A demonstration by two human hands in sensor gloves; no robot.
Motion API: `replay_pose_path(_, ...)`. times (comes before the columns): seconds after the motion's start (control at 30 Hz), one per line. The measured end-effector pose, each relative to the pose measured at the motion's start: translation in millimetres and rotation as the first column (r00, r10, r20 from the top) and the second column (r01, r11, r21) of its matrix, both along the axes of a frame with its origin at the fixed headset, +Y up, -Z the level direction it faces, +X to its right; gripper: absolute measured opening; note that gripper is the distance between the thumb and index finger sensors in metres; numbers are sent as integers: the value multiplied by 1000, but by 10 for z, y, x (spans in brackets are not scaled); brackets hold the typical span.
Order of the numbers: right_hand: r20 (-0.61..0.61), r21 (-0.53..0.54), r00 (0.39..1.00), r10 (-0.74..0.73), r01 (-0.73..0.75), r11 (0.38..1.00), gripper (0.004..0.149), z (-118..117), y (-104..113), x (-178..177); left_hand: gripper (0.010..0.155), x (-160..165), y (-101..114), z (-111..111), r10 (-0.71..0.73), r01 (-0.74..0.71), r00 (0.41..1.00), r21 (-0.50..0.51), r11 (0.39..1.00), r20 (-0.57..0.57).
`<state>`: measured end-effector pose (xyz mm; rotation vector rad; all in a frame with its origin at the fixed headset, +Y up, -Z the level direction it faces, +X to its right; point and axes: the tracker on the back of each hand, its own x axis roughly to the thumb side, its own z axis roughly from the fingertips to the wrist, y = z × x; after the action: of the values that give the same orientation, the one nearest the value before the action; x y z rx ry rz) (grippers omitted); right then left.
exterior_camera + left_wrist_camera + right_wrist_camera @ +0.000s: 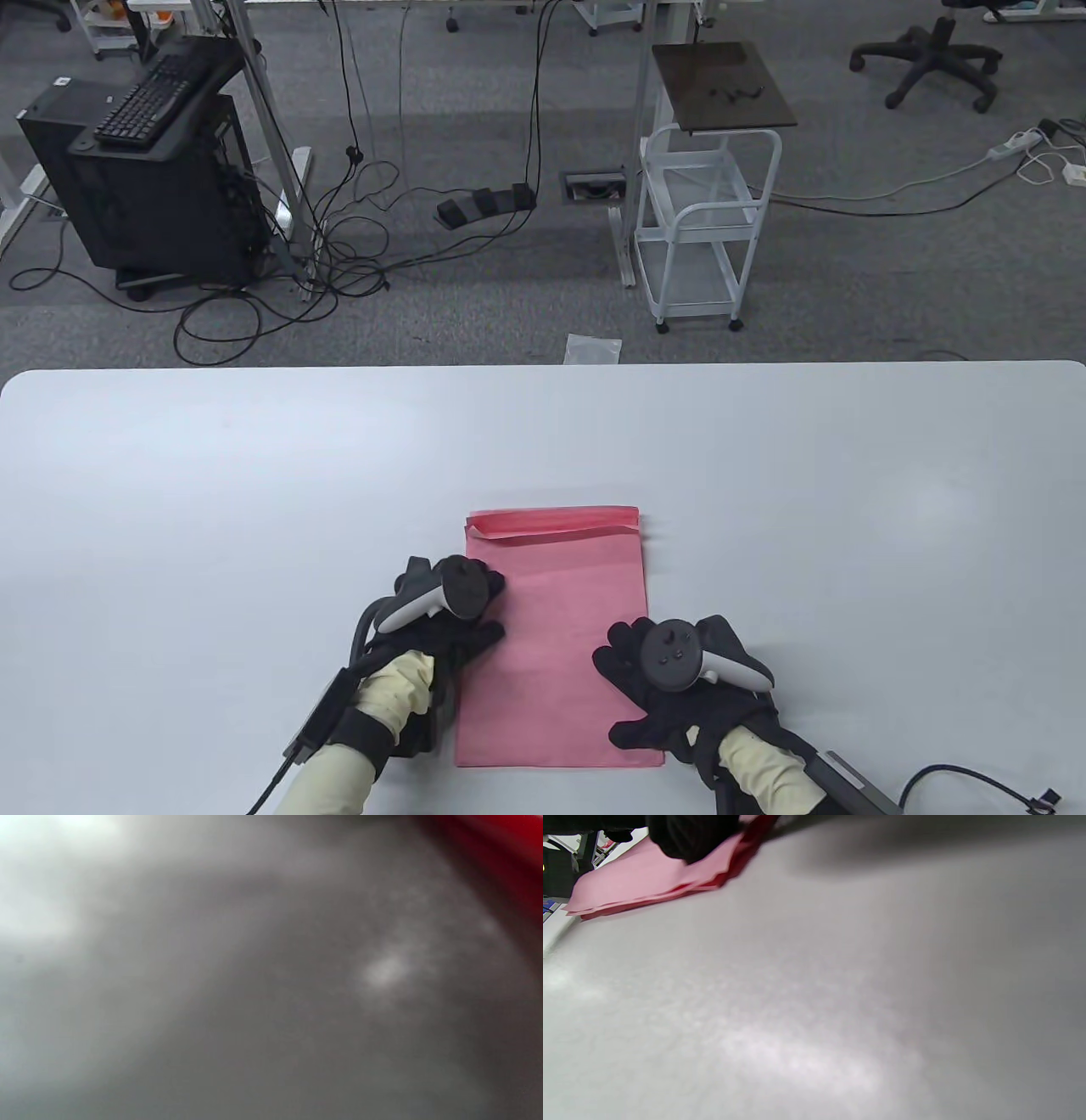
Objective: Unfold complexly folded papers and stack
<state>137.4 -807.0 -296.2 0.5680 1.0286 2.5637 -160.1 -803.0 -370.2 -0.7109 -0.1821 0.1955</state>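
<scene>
A pink folded paper (pixel 556 637) lies flat on the white table (pixel 254 509) near its front edge. A narrow strip along its far edge (pixel 556 519) is folded over and slightly lifted. My left hand (pixel 458 615) rests on the paper's left edge with fingers spread flat. My right hand (pixel 653 679) rests flat on the paper's right side near the lower right corner. In the right wrist view the paper (pixel 649 878) shows several layers under a gloved finger (pixel 691 836). The left wrist view is blurred, with a red patch of paper (pixel 505 840) at the top right.
Beyond the table's far edge are a white wire cart (pixel 704 229), a black computer tower with a keyboard (pixel 153 170), floor cables and a small plastic bag (pixel 594 348). A black cable (pixel 976 781) lies on the table at the front right.
</scene>
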Motion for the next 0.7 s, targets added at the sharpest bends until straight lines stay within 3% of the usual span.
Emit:
replay_pose_path(0.2,1,0,1000,2,-2,1000,79,-1,-1,-1,64,102,111,20,17,-17,999,-8,1000,-28)
replay_pose_path(0.23,2,1,1000,3,-3,1000,79,0,0,-2,67,175,156,75,49,-49,999,40,998,-7)
replay_pose_path(0.3,1,0,1000,2,-2,1000,79,-1,-2,-1,69,356,217,204,77,-98,988,162,982,134)
replay_pose_path(0.37,1,-1,1000,2,-2,1000,79,-1,-2,-3,68,610,227,339,8,-65,942,160,985,335)
replay_pose_path(0.43,0,-2,1000,2,-2,1000,79,-1,-3,-2,67,805,162,354,-54,8,904,110,994,424)
replay_pose_path(0.57,0,-2,1000,2,-2,1000,79,-1,-4,-2,66,914,38,108,-20,16,946,16,1000,324)
replay_pose_path(0.7,0,-2,1000,3,-3,1000,79,-1,-6,-3,70,906,34,-184,-22,11,972,49,999,236)
